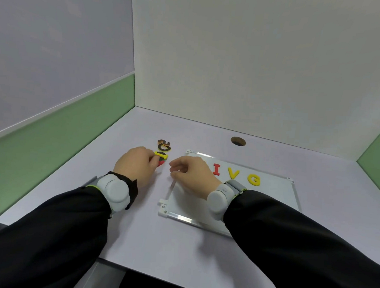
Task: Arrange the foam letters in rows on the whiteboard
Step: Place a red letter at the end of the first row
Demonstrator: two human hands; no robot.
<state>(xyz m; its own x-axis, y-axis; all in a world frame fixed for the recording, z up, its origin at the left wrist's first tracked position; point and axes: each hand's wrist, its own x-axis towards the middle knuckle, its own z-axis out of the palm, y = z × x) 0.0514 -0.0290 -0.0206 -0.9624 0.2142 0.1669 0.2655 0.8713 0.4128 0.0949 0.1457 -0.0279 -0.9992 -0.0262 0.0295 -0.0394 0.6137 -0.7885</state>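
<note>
A small whiteboard [271, 195] lies flat on the desk at the right. Along its far edge stand a red I [216, 169], a yellow V [233, 173] and a yellow G [254, 179] in one row. Left of the board lies a small pile of foam letters [164, 149], some face down with black backs. My left hand [137, 164] pinches a yellow letter [161, 156] at the near end of that pile, with a red piece [161, 163] under it. My right hand [192, 174] hovers over the board's left edge, fingers curled, holding nothing that I can see.
The desk [176, 245] is boxed in by a white back wall and green-banded side panels. A round cable hole [238, 141] sits behind the board. The desk's front edge runs close below my forearms.
</note>
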